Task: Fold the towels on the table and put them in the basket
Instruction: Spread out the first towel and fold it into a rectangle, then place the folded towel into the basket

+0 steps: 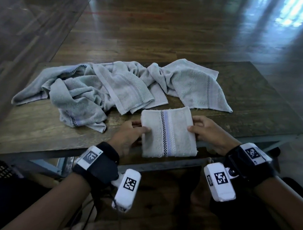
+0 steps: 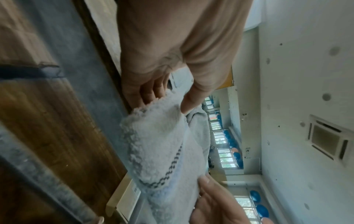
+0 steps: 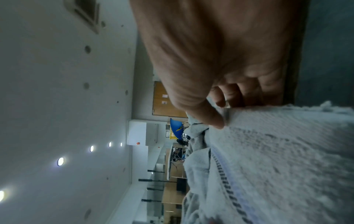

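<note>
Hands clamped on folded towel (image 1: 168, 133): left hand (image 1: 129, 136) pinching left edge, right hand (image 1: 208, 133) pinching right edge, thumbs on top. Towel at counter (image 1: 40, 126) near edge, near end overhanging. Judgement: keep pinch even, layers aligned, lift flat. Unfolded towels (image 1: 98, 89) heaped just beyond; room left and right. Basket not seen

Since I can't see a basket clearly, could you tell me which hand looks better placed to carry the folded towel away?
Neither clearly: left hand and right hand pinch opposite edges of the folded towel alike.
</note>
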Tool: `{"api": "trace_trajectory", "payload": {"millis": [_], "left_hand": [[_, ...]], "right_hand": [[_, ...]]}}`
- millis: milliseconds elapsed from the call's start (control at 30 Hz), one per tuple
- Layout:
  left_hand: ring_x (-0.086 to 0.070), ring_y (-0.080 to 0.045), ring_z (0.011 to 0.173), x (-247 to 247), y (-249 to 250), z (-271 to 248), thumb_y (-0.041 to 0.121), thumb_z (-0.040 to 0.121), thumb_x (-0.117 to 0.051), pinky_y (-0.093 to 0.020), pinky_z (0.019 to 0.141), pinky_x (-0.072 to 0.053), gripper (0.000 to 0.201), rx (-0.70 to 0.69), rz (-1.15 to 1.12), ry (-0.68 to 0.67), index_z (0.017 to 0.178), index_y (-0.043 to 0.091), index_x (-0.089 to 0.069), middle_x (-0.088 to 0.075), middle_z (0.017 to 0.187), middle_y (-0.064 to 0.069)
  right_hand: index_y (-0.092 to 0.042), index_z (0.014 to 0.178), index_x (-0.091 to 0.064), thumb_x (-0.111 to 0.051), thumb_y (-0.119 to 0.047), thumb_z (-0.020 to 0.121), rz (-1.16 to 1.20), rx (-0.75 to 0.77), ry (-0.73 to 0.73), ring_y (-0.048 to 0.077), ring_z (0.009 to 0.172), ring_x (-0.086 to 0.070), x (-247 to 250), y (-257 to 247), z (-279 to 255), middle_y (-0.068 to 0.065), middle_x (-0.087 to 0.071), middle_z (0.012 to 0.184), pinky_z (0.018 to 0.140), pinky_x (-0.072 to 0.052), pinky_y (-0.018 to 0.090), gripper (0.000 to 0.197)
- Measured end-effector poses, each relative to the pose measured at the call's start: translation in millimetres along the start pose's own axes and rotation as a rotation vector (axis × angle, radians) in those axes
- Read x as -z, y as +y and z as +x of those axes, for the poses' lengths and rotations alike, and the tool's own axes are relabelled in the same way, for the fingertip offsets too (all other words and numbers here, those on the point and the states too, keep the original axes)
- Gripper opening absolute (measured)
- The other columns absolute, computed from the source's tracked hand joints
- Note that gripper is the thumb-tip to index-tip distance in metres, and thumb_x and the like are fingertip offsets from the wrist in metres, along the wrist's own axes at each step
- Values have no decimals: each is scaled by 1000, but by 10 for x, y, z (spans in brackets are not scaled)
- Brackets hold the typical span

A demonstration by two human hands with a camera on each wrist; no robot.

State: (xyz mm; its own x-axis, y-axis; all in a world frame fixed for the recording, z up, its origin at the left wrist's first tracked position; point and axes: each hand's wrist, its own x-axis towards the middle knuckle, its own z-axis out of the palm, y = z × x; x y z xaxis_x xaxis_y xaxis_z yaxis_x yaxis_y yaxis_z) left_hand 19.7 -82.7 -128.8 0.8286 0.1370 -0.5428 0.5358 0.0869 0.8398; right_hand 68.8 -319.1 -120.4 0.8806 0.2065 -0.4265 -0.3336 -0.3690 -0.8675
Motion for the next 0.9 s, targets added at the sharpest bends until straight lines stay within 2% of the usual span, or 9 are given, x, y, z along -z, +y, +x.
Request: {"api": "trace_trajectory", "payload": {"millis": [67,200,267,300,400,467,600,767,900], "left_hand": [[-61,-27,102,51,-2,-172,8,84,-64,-38,82,-53,35,8,1,-57,117,2,-55,-64,112,-13],[-62,-23,85,187,-102,-677,0,87,-56,-36,75,-53,25,-29,-63,-155,112,-1,-56,-62,100,-14],[-62,-27,91,264,-168,-954,-1,87,-55,-43,86,-50,28,-62,-101,-167,115,-2,-56,-64,101,-14],[-65,-22,83,312,-173,-1122,-1,87,-55,-36,79,-54,23,-88,-106,-164,109,1,-59,-67,94,-9],[-63,-12,63,522,-134,-1639,-1,88,-53,-24,54,-47,15,-166,-104,-121,93,12,-60,-67,75,1],[-56,-14,66,725,-71,-1983,0,89,-53,-25,58,-38,14,-244,-100,-87,93,12,-58,-61,81,-3],[-58,-17,75,1102,93,-2678,4,88,-55,-31,67,-47,18,-374,-94,42,104,11,-55,-60,92,-5],[-54,-19,68,1486,212,-3447,9,88,-58,-31,66,-44,7,-486,-129,242,88,14,-62,-58,84,-5],[-54,-18,64,1798,222,-3778,10,87,-58,-31,66,-45,18,-548,-203,350,73,16,-68,-59,76,-4]], "right_hand": [[-10,127,-45,-57,-3,88,123,-20,-71,17,102,-63,-33,-18,-159,8,-63,116,77,-54,33,40],[3,118,-56,-52,6,86,295,-82,-134,25,98,-60,-184,-16,-576,12,-65,104,93,-46,49,33],[4,112,-58,-50,7,86,330,-116,-190,26,97,-60,-285,-21,-818,15,-65,102,90,-47,48,27],[4,112,-58,-49,7,87,343,-112,-225,26,97,-61,-343,-57,-945,16,-65,103,86,-49,45,27],[-3,124,-53,-49,2,87,351,-15,-326,28,106,-59,-505,-243,-1269,15,-63,115,86,-50,45,37],[-11,126,-53,-53,-5,86,332,77,-389,27,109,-60,-620,-415,-1425,10,-63,120,90,-50,45,40],[-21,123,-55,-53,-14,90,211,241,-517,29,109,-59,-928,-863,-1631,7,-63,120,96,-43,54,34],[-14,122,-54,-50,-12,93,82,429,-655,22,86,-64,-1451,-1444,-1875,7,-63,109,71,-55,40,30],[-13,118,-54,-48,-9,93,27,512,-756,21,80,-61,-1910,-1783,-1964,5,-63,99,68,-51,38,26]]}}
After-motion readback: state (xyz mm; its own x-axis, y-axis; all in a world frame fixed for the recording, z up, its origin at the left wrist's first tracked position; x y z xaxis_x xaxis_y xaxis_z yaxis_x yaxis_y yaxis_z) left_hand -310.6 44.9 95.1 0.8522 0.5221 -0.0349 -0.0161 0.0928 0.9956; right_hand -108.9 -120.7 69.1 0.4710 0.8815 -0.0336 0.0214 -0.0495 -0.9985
